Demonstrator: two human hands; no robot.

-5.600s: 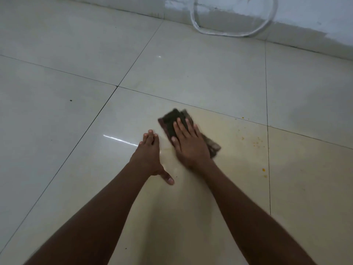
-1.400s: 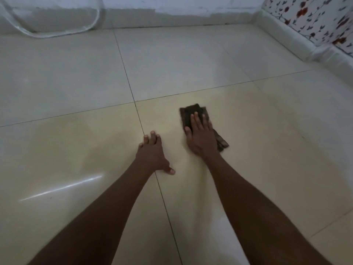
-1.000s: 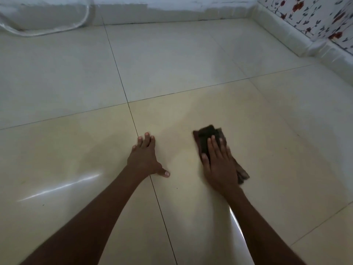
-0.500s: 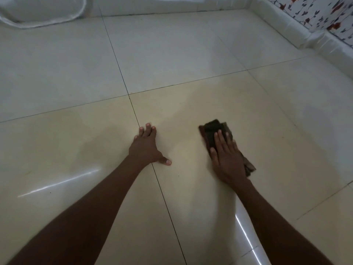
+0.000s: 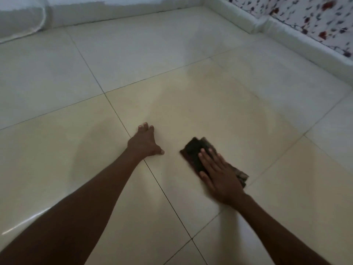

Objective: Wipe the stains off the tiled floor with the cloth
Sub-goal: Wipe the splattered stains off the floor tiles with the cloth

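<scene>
Cloth: a dark, folded piece lying flat on the tiled floor, on the tile to the right of the long grout line that runs toward the viewer. The right hand lies palm-down on top of the cloth, fingers extended and slightly spread, not closed around it; the near half of the cloth is covered by the hand, and a crumpled corner shows at the right of the wrist. The hand's outline is blurred. The left hand is planted on the floor at the grout line, well to the left of the cloth and apart from it, fingers pointing forward and close together, thumb out to the right, holding nothing. The tiles around both hands carry a yellowish sheen. A white skirting borders the floor at upper right, with flower-patterned fabric above it
</scene>
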